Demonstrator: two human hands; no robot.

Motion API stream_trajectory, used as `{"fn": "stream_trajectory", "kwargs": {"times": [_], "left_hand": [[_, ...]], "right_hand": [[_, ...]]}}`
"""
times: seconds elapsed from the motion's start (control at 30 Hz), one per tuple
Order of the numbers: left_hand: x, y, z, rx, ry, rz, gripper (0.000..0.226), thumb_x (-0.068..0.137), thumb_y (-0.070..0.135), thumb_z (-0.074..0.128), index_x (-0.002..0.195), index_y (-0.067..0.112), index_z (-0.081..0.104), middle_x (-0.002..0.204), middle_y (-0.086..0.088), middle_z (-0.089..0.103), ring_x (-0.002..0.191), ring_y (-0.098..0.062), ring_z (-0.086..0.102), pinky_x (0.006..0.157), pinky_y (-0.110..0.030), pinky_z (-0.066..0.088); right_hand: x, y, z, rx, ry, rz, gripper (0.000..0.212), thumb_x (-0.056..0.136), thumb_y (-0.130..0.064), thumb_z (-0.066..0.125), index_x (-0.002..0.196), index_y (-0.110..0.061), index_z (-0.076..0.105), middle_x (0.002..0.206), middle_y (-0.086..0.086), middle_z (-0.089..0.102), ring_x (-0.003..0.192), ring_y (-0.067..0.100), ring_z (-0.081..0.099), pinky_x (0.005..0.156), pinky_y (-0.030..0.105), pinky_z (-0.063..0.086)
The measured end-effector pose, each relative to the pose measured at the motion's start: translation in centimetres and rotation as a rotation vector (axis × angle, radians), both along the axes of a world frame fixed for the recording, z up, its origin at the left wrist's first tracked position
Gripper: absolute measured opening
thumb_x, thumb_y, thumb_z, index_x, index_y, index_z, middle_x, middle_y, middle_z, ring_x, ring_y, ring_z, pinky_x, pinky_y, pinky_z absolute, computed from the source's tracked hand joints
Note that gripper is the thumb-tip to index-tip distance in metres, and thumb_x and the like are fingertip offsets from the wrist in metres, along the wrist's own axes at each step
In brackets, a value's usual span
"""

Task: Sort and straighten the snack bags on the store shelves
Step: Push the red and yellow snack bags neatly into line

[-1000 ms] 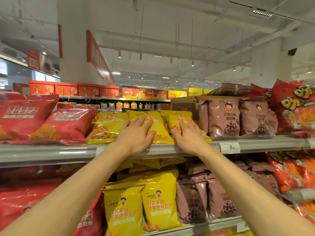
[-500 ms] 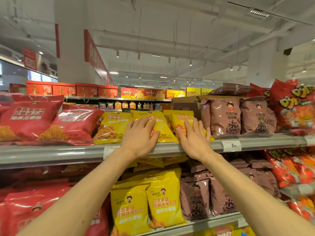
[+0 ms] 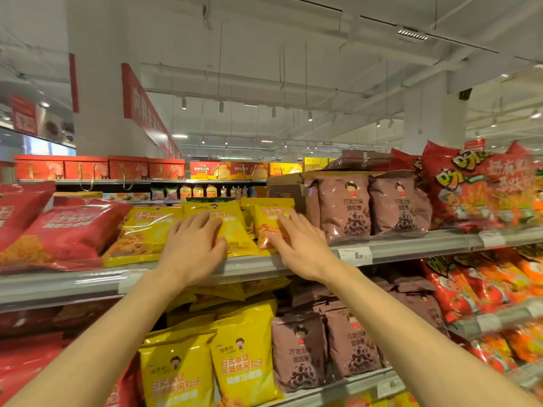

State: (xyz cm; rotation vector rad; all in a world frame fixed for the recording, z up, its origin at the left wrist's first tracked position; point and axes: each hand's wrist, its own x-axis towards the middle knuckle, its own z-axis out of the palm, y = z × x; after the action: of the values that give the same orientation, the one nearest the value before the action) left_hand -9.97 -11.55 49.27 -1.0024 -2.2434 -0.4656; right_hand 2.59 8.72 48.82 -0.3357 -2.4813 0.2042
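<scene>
Three yellow snack bags lean back on the top shelf. My left hand lies flat with straight fingers on the middle yellow bag. My right hand presses its straight fingers on the right yellow bag. A third yellow bag lies slanted to the left of my left hand, untouched. Both palms hang over the shelf's front rail.
Red bags lie left of the yellow ones; brown bags and red-orange bags stand to the right. The lower shelf holds upright yellow bags, brown bags and more red bags. A cardboard box sits behind.
The view has tilted up a little, and both hands have slid slightly farther over the yellow bags. The bags look barely shifted.
</scene>
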Motion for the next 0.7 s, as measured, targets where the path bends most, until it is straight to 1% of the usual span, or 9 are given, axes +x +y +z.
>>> {"fn": "stream_trajectory", "kwargs": {"times": [0.07,0.17,0.23,0.3,0.4,0.47,0.53,0.6,0.7], "left_hand": [[1.5,1.4,0.2,0.074,0.039,-0.008,0.060,0.092,0.047,0.037,0.145,0.022,0.051,0.155,-0.008,0.046,0.143,-0.031,0.040,0.116,-0.052,0.030],[4.5,5.6,0.4,0.156,0.084,-0.056,0.055,0.095,0.044,0.048,0.144,0.018,0.053,0.149,-0.009,0.051,0.138,-0.031,0.045,0.112,-0.050,0.038],[6.7,9.1,0.4,0.188,0.089,-0.102,0.055,0.096,0.044,0.048,0.144,0.017,0.052,0.146,-0.008,0.051,0.134,-0.029,0.047,0.108,-0.047,0.043],[8.4,12.7,0.4,0.199,0.091,-0.134,0.056,0.095,0.043,0.050,0.145,0.018,0.050,0.146,-0.009,0.049,0.134,-0.028,0.047,0.107,-0.047,0.045],[10.4,17.3,0.4,0.192,0.127,-0.141,0.059,0.094,0.044,0.049,0.146,0.018,0.047,0.153,-0.013,0.042,0.141,-0.031,0.039,0.114,-0.047,0.038],[11.2,20.1,0.4,0.162,0.179,-0.122,0.058,0.097,0.046,0.049,0.149,0.021,0.044,0.159,-0.014,0.034,0.145,-0.032,0.033,0.116,-0.047,0.037],[11.6,22.5,0.3,0.120,0.208,-0.092,0.059,0.100,0.048,0.048,0.153,0.026,0.038,0.164,-0.012,0.025,0.150,-0.032,0.026,0.117,-0.050,0.035],[11.7,24.3,0.3,0.085,0.197,-0.049,0.060,0.101,0.050,0.045,0.156,0.029,0.033,0.167,-0.010,0.017,0.153,-0.031,0.017,0.119,-0.051,0.032],[11.4,25.8,-0.1,0.073,0.170,0.014,0.062,0.102,0.054,0.039,0.159,0.032,0.025,0.170,-0.007,0.008,0.156,-0.028,0.005,0.120,-0.051,0.030]], "right_hand": [[1.7,1.5,0.2,0.080,0.098,0.032,0.067,0.105,-0.057,0.032,0.162,-0.025,0.020,0.172,0.006,0.006,0.159,0.024,0.004,0.127,0.047,0.009],[4.0,5.4,0.9,0.206,0.263,-0.002,0.064,0.105,-0.052,0.038,0.160,-0.023,0.025,0.172,0.007,0.009,0.159,0.024,0.004,0.128,0.046,0.008],[5.6,8.7,1.4,0.224,0.314,-0.039,0.063,0.104,-0.047,0.043,0.159,-0.021,0.028,0.171,0.009,0.011,0.158,0.025,0.005,0.127,0.046,0.009],[7.3,12.2,1.6,0.213,0.333,-0.072,0.062,0.104,-0.044,0.045,0.159,-0.021,0.028,0.171,0.010,0.009,0.158,0.027,0.006,0.126,0.047,0.009],[9.8,17.3,1.4,0.179,0.350,-0.143,0.063,0.103,-0.039,0.047,0.159,-0.020,0.026,0.171,0.012,0.006,0.158,0.029,0.003,0.126,0.049,0.009],[11.0,20.3,1.0,0.166,0.338,-0.183,0.066,0.102,-0.038,0.049,0.160,-0.018,0.024,0.171,0.014,0.005,0.158,0.032,0.003,0.126,0.052,0.011],[11.5,22.8,0.4,0.140,0.290,-0.195,0.070,0.102,-0.041,0.047,0.163,-0.021,0.017,0.172,0.013,0.000,0.158,0.033,0.000,0.127,0.053,0.010],[11.7,24.5,-0.4,0.113,0.234,-0.175,0.072,0.104,-0.047,0.042,0.164,-0.026,0.008,0.172,0.010,-0.007,0.158,0.032,-0.005,0.127,0.055,0.009],[11.6,25.7,-1.0,0.077,0.186,-0.106,0.071,0.105,-0.052,0.037,0.163,-0.030,0.003,0.171,0.007,-0.011,0.158,0.031,-0.007,0.125,0.055,0.016]]}}
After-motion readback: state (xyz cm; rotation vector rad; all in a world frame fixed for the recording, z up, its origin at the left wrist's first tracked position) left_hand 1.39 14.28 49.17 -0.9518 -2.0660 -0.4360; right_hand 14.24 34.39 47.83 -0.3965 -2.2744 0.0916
